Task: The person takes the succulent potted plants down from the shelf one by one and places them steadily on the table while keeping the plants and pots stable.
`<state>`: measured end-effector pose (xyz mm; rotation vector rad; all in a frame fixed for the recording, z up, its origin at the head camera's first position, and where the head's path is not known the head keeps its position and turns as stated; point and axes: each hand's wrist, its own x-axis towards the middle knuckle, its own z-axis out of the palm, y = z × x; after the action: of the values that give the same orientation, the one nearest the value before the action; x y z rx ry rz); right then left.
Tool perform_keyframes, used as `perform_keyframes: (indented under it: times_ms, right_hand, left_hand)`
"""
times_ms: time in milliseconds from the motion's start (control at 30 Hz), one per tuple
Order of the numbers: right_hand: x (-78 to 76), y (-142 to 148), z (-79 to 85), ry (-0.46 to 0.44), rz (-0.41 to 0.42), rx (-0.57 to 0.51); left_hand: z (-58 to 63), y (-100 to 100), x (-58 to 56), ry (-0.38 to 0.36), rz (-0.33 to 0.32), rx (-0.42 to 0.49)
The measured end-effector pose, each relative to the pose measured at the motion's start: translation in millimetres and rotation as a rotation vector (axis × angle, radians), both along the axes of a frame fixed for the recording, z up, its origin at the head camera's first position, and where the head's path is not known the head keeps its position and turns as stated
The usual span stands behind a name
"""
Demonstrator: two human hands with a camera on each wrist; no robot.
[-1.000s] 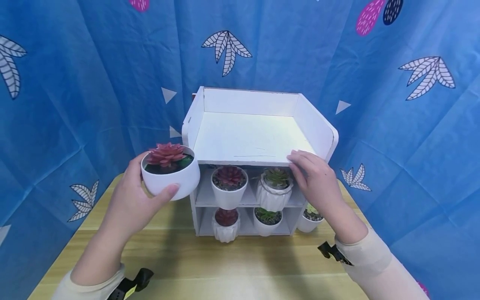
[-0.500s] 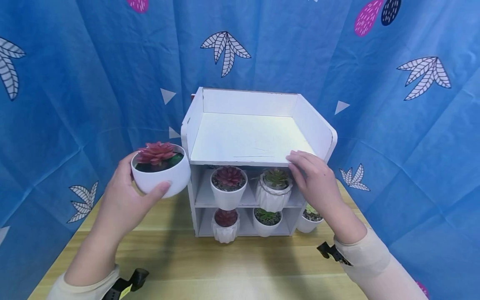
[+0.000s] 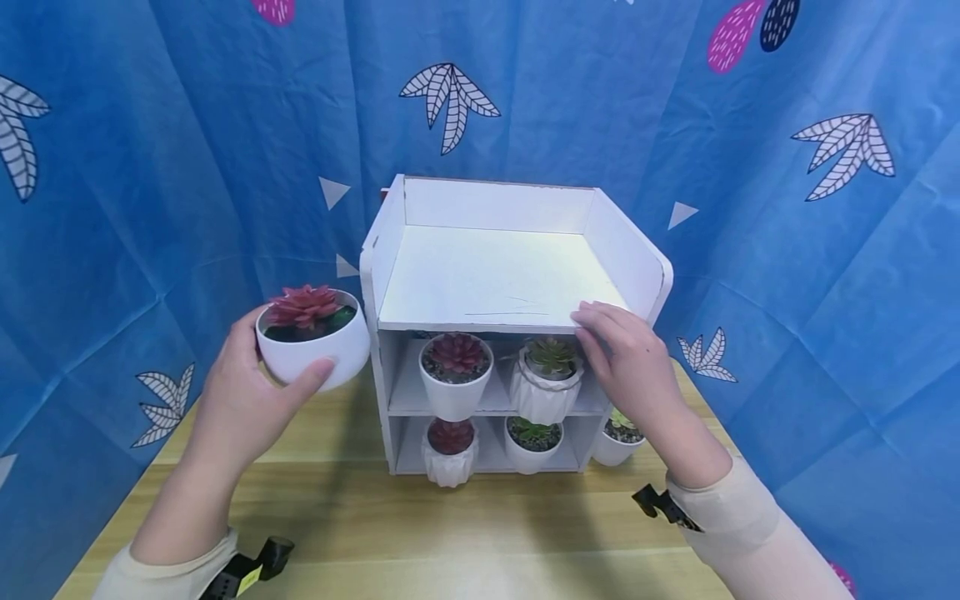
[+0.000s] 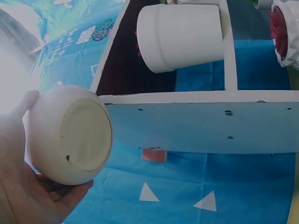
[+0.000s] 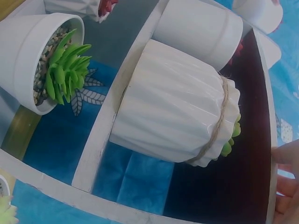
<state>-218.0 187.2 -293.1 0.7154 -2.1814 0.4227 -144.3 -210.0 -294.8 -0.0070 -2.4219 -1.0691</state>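
Observation:
My left hand (image 3: 243, 396) holds a round white pot with a red succulent (image 3: 318, 350) in the air, left of the white shelf unit (image 3: 487, 271). In the left wrist view the fingers wrap the side of the pot, and its underside (image 4: 86, 135) faces the camera. With my right hand (image 3: 630, 358) I grip the front edge of the top board near its right end, fingertips over the top and thumb at the front. Inside, the middle level carries a red succulent pot (image 3: 456, 392) and a ribbed, twine-tied pot (image 3: 543, 392).
On the bottom level stand a ribbed white pot with a red succulent (image 3: 450, 462) and a smooth pot with a green one (image 3: 532, 450). Another potted succulent (image 3: 615, 450) is on the wooden table (image 3: 450, 542), right of the unit. A blue curtain (image 3: 540, 100) hangs behind.
My left hand has moved left with the round pot, away from the shelf unit's left side. The right hand stays at the top board's edge.

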Motion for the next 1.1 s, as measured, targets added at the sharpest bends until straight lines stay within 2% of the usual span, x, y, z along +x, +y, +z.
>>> perform_keyframes:
  times_ms: [700,1100]
  right_hand:
    - [-1.0,0,-0.7,0.01,-0.007,0.005]
    - [0.0,-1,-0.1,0.005,-0.004,-0.001]
  left_hand:
    - [-16.6,-2,-11.7,-0.012,0.029,0.007]
    - [-32.6,-5,-20.1,-0.036,0.04,0.016]
